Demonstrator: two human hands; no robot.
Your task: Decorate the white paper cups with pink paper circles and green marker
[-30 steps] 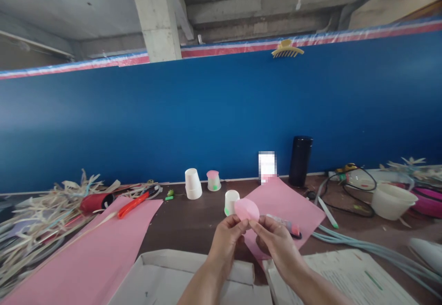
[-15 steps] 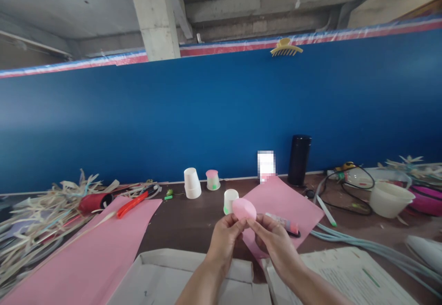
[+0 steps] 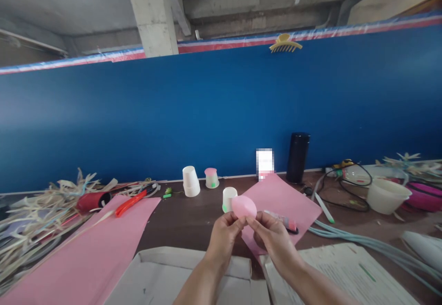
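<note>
Item: small round pink paper piece (image 3: 244,206), pinched at its lower edge between my left hand (image 3: 223,236) and my right hand (image 3: 273,239), above the brown tabletop (image 3: 186,219).

3 cups (image 3: 191,181); 2 pink sheets (image 3: 86,249); 1 pink disc (image 3: 244,206); 1 black flask (image 3: 297,157); 1 white bowl (image 3: 386,196); 1 hair clip (image 3: 285,43).

Pixelated patch (image 3: 265,162) unreadable; glue tube (image 3: 282,220) partly behind right hand (image 3: 272,239); magenta tub (image 3: 427,197) cut by edge.
</note>
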